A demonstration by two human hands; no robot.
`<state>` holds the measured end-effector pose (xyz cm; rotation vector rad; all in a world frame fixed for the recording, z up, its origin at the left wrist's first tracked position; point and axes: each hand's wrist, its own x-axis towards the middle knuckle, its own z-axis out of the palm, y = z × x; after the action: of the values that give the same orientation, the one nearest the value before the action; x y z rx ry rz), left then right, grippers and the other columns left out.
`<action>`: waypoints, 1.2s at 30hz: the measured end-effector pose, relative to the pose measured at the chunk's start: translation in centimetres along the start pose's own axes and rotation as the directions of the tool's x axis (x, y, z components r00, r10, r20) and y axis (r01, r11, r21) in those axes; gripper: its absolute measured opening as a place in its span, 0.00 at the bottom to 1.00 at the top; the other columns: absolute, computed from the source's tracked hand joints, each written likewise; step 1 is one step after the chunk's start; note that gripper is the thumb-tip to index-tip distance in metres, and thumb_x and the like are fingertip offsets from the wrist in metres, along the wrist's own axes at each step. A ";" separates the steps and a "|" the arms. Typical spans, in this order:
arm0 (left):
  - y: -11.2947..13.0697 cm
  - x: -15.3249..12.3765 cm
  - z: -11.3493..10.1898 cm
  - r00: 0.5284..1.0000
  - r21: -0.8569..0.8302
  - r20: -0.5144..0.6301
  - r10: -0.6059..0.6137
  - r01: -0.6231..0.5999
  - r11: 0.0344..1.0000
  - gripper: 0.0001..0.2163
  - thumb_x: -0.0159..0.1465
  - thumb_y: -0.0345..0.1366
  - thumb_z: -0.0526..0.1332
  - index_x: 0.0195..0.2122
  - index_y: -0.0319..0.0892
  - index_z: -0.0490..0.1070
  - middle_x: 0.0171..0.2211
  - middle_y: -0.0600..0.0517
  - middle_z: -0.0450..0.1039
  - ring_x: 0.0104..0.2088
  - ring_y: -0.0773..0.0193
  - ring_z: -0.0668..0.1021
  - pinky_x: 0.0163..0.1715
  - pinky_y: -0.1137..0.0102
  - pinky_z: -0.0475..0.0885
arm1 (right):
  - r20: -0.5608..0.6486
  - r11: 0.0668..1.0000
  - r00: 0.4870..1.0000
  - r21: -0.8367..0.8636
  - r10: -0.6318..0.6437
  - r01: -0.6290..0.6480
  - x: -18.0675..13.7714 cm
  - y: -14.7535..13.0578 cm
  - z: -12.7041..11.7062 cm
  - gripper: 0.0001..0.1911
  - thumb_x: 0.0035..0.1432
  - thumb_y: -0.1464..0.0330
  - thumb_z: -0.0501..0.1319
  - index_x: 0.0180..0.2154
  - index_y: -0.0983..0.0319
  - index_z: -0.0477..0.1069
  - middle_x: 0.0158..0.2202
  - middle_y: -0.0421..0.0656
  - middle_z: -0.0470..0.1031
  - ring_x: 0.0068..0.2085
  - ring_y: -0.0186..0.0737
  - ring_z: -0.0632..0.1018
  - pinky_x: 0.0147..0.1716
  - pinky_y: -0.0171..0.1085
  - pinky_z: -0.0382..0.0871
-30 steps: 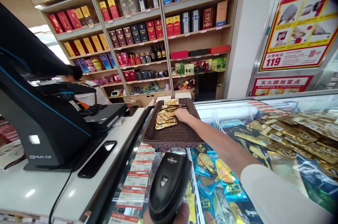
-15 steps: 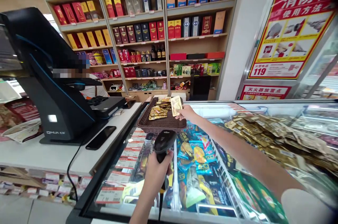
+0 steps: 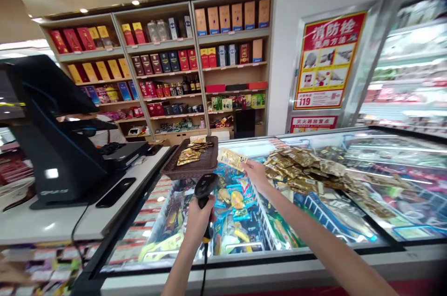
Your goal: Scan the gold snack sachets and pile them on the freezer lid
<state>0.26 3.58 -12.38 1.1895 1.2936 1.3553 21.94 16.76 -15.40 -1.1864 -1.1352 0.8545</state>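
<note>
My left hand (image 3: 198, 219) is wrapped round the handle of a black barcode scanner (image 3: 206, 185), whose cable hangs down over the freezer's front edge. Pinched in the fingers of my right hand (image 3: 256, 174) is a flat gold packet (image 3: 232, 158), held above the glass just right of the basket. The brown woven basket (image 3: 167, 172) rests on the freezer top and bears several similar gold packets (image 3: 191, 152). Farther right, a large heap of gold packets (image 3: 300, 168) lies on the glass, beyond my right forearm.
Below my hands is a glass-topped freezer (image 3: 244, 261) with bagged goods inside. On the left, a counter (image 3: 80, 226) carries a black checkout terminal (image 3: 66, 156) and a phone (image 3: 116, 192). Shelves with boxes (image 3: 167, 63) stand behind. A fire-hydrant poster (image 3: 328, 61) hangs on the wall.
My right hand has moved the gold packet away from over the basket to its right and turned it flatter. The view has swung right and tilted up. My left hand still grips the scanner.
</note>
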 end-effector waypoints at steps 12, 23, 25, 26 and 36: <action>-2.0 -0.5 3.4 0.990 0.078 0.140 -0.007 -0.004 0.997 0.14 0.55 0.47 0.67 0.25 0.43 0.67 0.15 0.59 0.65 0.14 0.67 0.70 0.16 0.72 0.64 | -0.076 0.992 0.997 -0.123 0.025 -0.034 -2.1 0.4 -5.4 0.16 0.57 0.56 0.62 0.29 0.61 0.77 0.19 0.38 0.72 0.19 0.35 0.69 0.19 0.33 0.61; -0.6 -1.0 3.8 0.978 0.052 0.205 0.047 -0.059 0.997 0.14 0.57 0.47 0.67 0.27 0.43 0.68 0.15 0.59 0.66 0.15 0.66 0.70 0.18 0.72 0.66 | -0.090 0.988 0.994 -0.135 0.066 -0.078 -2.2 1.1 -5.4 0.16 0.56 0.56 0.61 0.32 0.62 0.77 0.19 0.39 0.71 0.22 0.37 0.72 0.19 0.32 0.61; -0.5 -1.2 3.7 0.977 0.052 0.212 0.038 -0.050 0.997 0.15 0.57 0.48 0.67 0.27 0.43 0.68 0.15 0.58 0.65 0.15 0.67 0.70 0.18 0.72 0.66 | -0.100 0.988 0.993 -0.133 0.060 -0.073 -2.0 1.3 -5.2 0.16 0.56 0.56 0.61 0.31 0.62 0.77 0.19 0.39 0.71 0.22 0.37 0.73 0.19 0.32 0.61; -0.5 -1.2 3.7 0.977 0.051 0.210 0.032 -0.044 0.998 0.15 0.56 0.48 0.68 0.27 0.43 0.68 0.15 0.59 0.65 0.14 0.67 0.70 0.17 0.72 0.66 | -0.108 0.988 0.992 -0.134 0.063 -0.077 -1.9 1.3 -5.1 0.15 0.56 0.57 0.61 0.31 0.62 0.77 0.19 0.39 0.71 0.22 0.38 0.73 0.19 0.32 0.61; -0.6 -1.4 3.2 0.979 0.061 0.204 0.009 -0.022 0.998 0.14 0.58 0.46 0.66 0.23 0.43 0.66 0.15 0.58 0.65 0.14 0.67 0.71 0.17 0.73 0.65 | -0.157 0.984 0.983 -0.130 0.100 -0.121 -2.0 0.2 -4.2 0.12 0.56 0.61 0.63 0.32 0.63 0.78 0.21 0.41 0.74 0.26 0.41 0.77 0.22 0.34 0.67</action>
<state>3.65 2.68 -13.11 1.3474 1.1901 1.1766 25.53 13.82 -15.98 -1.4165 -1.0262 0.7647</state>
